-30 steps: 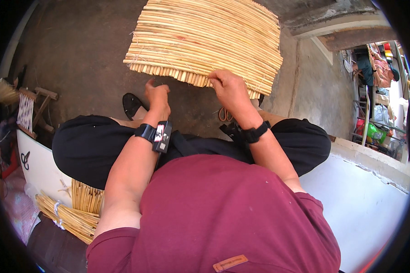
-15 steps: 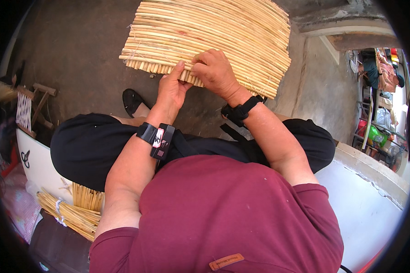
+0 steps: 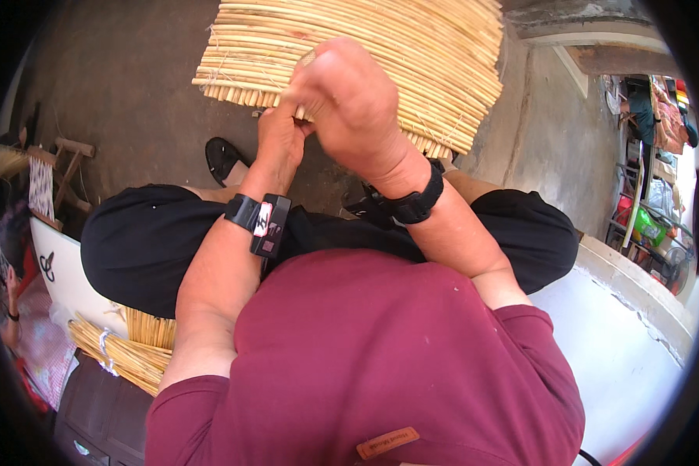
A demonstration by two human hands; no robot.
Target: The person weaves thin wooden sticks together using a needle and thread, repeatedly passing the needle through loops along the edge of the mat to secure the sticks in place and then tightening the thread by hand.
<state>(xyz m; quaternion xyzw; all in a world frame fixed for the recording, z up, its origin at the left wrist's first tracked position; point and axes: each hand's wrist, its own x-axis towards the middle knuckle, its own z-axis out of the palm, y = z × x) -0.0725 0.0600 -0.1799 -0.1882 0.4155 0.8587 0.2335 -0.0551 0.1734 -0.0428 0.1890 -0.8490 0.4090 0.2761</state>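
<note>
A mat of pale yellow reed-like sticks (image 3: 412, 58), laid side by side and tied with thin thread, stretches out beyond my hands. At its near edge my left hand (image 3: 281, 138) is closed on the stick ends, its fingers partly under the edge. Raised over that edge, my right hand (image 3: 346, 101) is curled with its fingers pressed together. Motion blurs it, and what it pinches is hidden. Both wrists wear black straps with small devices.
Bundles of similar sticks (image 3: 132, 359) lie by my left side, near a white panel (image 3: 58, 268). A wooden frame (image 3: 71, 163) stands on the floor at far left. Another person's hand (image 3: 12, 291) shows at the left rim. Household clutter (image 3: 648, 225) fills the right.
My right hand has lifted up off the mat's near edge and curled tighter. My left hand remains at the edge, shifted slightly left. The mat appears a little higher in view.
</note>
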